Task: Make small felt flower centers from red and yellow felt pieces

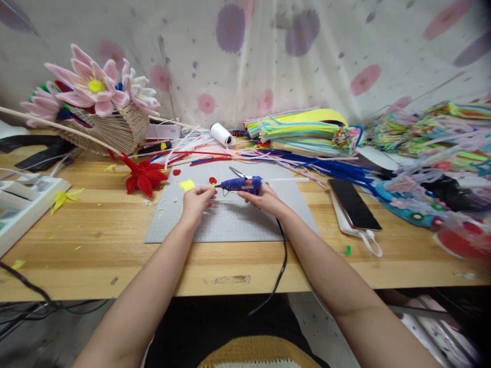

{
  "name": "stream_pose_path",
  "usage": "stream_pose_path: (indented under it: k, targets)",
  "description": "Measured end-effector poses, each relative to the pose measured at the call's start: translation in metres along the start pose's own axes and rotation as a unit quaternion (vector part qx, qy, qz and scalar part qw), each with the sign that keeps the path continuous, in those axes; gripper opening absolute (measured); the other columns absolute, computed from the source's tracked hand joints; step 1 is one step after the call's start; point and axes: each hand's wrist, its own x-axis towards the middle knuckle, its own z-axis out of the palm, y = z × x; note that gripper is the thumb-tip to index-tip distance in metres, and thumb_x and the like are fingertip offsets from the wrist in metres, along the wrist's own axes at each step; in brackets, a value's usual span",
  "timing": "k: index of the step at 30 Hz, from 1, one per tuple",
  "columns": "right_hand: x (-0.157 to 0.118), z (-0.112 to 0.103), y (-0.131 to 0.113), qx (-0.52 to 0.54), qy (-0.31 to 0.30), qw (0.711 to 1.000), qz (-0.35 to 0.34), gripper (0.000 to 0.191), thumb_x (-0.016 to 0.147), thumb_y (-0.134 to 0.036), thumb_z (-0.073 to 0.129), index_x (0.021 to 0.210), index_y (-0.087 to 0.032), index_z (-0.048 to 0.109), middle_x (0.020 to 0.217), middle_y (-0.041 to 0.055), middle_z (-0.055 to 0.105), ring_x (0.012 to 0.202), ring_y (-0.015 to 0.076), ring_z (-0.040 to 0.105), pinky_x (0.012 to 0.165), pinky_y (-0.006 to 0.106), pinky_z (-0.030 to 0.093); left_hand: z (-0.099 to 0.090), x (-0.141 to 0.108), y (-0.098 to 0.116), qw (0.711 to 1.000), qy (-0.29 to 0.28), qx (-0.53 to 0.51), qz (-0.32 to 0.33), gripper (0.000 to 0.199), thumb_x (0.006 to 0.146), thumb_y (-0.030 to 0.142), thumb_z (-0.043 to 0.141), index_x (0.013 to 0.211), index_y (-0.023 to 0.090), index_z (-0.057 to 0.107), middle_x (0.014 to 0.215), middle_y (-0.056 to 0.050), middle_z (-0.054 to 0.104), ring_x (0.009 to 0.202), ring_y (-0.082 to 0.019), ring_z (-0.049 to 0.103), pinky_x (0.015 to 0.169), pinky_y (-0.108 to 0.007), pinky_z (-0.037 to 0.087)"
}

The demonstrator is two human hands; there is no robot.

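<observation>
My right hand [264, 198] is wrapped round a blue glue gun [241, 184], its nozzle pointing left and a clear glue stick [287, 180] sticking out behind. In a pinch, my left hand [197, 203] holds a small yellow piece [213, 186] at the nozzle tip. Both hands are over a grey cutting mat [238, 230]. Close by on the mat are a yellow square [187, 185], a red round piece [177, 172], another red piece [213, 180] just behind the yellow one, and scissors [238, 172].
A red flower [143, 176] lies left of the mat, near a basket [111, 130] with pink flowers. Pipe cleaner bundles [307, 130] and a white thread spool [220, 134] line the back. A phone [355, 204] lies right; a black cord [284, 255] hangs over the front edge.
</observation>
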Motion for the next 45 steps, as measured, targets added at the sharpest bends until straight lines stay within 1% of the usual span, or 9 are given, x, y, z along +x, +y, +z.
stream_pose_path:
  k: [13,25,27,30,34,36,39,42,45]
  targets:
    - [0.001,0.000,0.003,0.007,-0.004,1.000,0.001,0.037,0.069,-0.051,0.063,0.081,-0.016,0.065,0.056,-0.0009,0.057,0.052,0.0101,0.050,0.052,0.024,0.039,-0.001,-0.003,0.004,1.000,-0.003,-0.008,-0.006,0.028,0.048,0.032,0.071,0.066,0.011,0.064,0.073,-0.009,0.067,0.063,-0.016,0.059,0.045,-0.023,0.045]
    - [-0.002,-0.006,0.001,-0.001,-0.020,1.000,0.001,0.038,0.067,-0.053,0.063,0.068,-0.015,0.062,0.054,-0.0003,0.056,0.047,0.0079,0.045,0.047,0.022,0.034,-0.001,-0.004,0.006,1.000,-0.008,-0.008,-0.015,0.027,0.048,0.032,0.070,0.065,0.011,0.064,0.074,-0.010,0.067,0.064,-0.016,0.060,0.044,-0.022,0.045]
    - [-0.003,-0.014,0.000,0.009,0.002,1.000,0.011,0.039,0.068,-0.054,0.062,0.067,-0.015,0.061,0.051,-0.0012,0.052,0.044,0.0072,0.042,0.045,0.022,0.032,-0.001,-0.003,0.005,1.000,-0.009,-0.011,-0.015,0.027,0.049,0.032,0.071,0.065,0.011,0.064,0.074,-0.009,0.066,0.063,-0.015,0.059,0.044,-0.022,0.045]
    - [-0.001,-0.031,0.007,0.036,0.091,0.995,0.024,0.041,0.069,-0.056,0.059,0.067,-0.015,0.061,0.044,-0.0040,0.044,0.040,0.0066,0.037,0.042,0.022,0.029,-0.002,-0.003,0.005,1.000,-0.005,-0.018,-0.019,0.027,0.049,0.031,0.071,0.065,0.011,0.063,0.075,-0.009,0.066,0.062,-0.014,0.058,0.044,-0.022,0.046]
    - [0.008,-0.057,0.035,0.022,0.238,0.970,0.048,0.043,0.070,-0.057,0.057,0.068,-0.015,0.062,0.043,-0.0041,0.043,0.038,0.0076,0.036,0.044,0.024,0.031,-0.002,-0.003,0.005,1.000,-0.007,-0.021,-0.021,0.027,0.050,0.030,0.070,0.067,0.011,0.063,0.076,-0.010,0.067,0.061,-0.013,0.059,0.044,-0.022,0.046]
    - [0.014,-0.064,0.051,-0.019,0.274,0.958,0.081,0.045,0.068,-0.058,0.058,0.072,-0.014,0.065,0.047,-0.0013,0.049,0.042,0.0103,0.042,0.048,0.025,0.035,-0.002,-0.003,0.005,0.999,-0.009,-0.022,-0.023,0.028,0.049,0.031,0.071,0.068,0.011,0.063,0.077,-0.010,0.067,0.061,-0.014,0.059,0.043,-0.022,0.045]
    - [0.020,-0.068,0.066,-0.099,0.285,0.946,0.116,0.051,0.064,-0.061,0.059,0.083,-0.015,0.067,0.067,0.0067,0.064,0.063,0.0184,0.057,0.062,0.030,0.043,-0.003,-0.003,0.005,0.999,-0.009,-0.022,-0.025,0.029,0.049,0.031,0.072,0.069,0.011,0.063,0.077,-0.010,0.067,0.062,-0.014,0.060,0.043,-0.021,0.045]
    - [0.021,-0.068,0.067,-0.175,0.256,0.941,0.139,0.059,0.064,-0.065,0.057,0.094,-0.016,0.066,0.087,0.0121,0.067,0.082,0.0244,0.061,0.071,0.034,0.043,-0.003,-0.003,0.005,0.999,-0.011,-0.021,-0.024,0.028,0.050,0.031,0.071,0.069,0.011,0.063,0.078,-0.010,0.067,0.062,-0.014,0.060,0.044,-0.021,0.045]
    - [0.014,-0.079,0.057,-0.255,0.225,0.931,0.129,0.055,0.063,-0.064,0.059,0.090,-0.017,0.065,0.086,0.0119,0.067,0.081,0.0243,0.060,0.069,0.033,0.042,-0.002,-0.003,0.005,0.999,-0.014,-0.020,-0.024,0.028,0.050,0.032,0.070,0.068,0.011,0.064,0.078,-0.010,0.067,0.061,-0.013,0.059,0.044,-0.022,0.046]
